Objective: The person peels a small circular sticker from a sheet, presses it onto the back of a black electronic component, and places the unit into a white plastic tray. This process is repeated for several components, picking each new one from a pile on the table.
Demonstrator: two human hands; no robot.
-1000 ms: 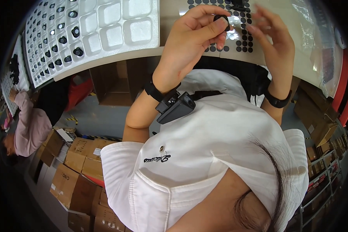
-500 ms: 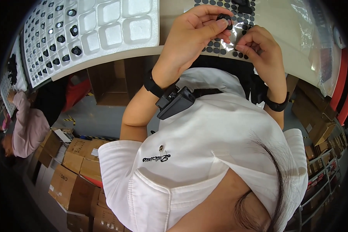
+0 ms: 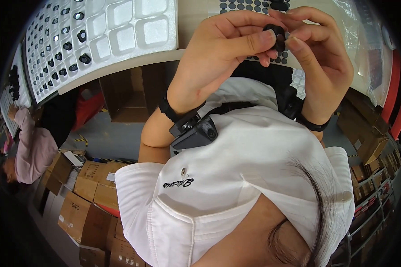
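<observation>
My left hand (image 3: 229,46) pinches a small black rounded plastic part (image 3: 277,37) between thumb and fingers, held up over the table. Beside it, my right hand (image 3: 323,53) has its thumb and index finger closed together against the part's right side. Whatever lies between those right fingertips is too small to make out. Under and behind the hands lies a clear sheet of dark round stickers (image 3: 240,6), partly covered by them. Another black part (image 3: 279,5) rests at the sheet's far edge.
A white moulded tray (image 3: 140,33) at the left holds many similar black parts in its left pockets. Clear plastic film (image 3: 358,53) lies at the right. Cardboard boxes (image 3: 91,182) stand on the floor; a person in pink (image 3: 35,151) works at far left.
My right hand has moved up from the sticker sheet to the black part in my left hand. The left hand has shifted slightly right and lower with the part.
</observation>
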